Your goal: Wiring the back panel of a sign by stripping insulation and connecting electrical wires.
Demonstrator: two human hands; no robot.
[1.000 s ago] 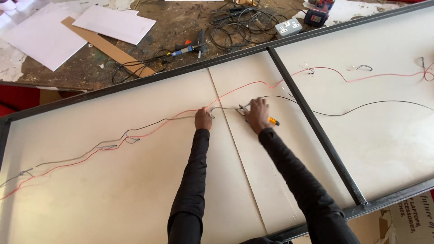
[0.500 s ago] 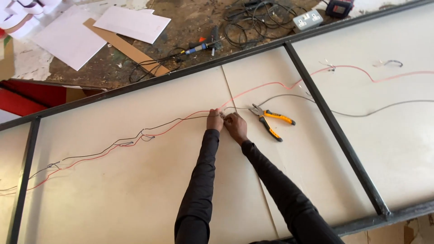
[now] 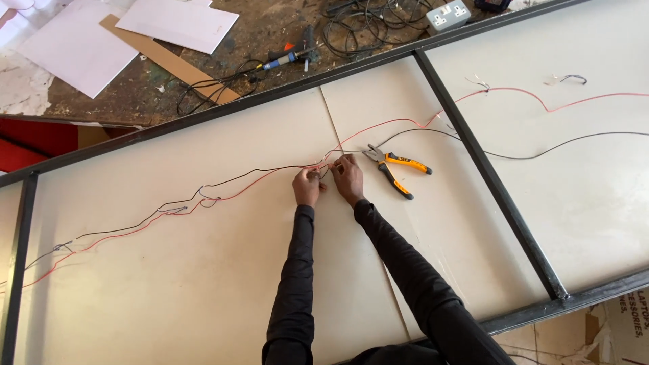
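Red wire (image 3: 378,127) and black wire (image 3: 257,173) pinched together at mid-panel by both hands.

Left hand (image 3: 307,187) and right hand (image 3: 348,177) sit side by side, fingertips closed on the wire junction over the cream panel (image 3: 169,284). Orange-handled pliers (image 3: 395,167) lie loose just right of the right hand. Dark metal frame bar (image 3: 493,182) crosses further right; white sheets (image 3: 81,44) and a socket box (image 3: 448,13) lie on the far floor.
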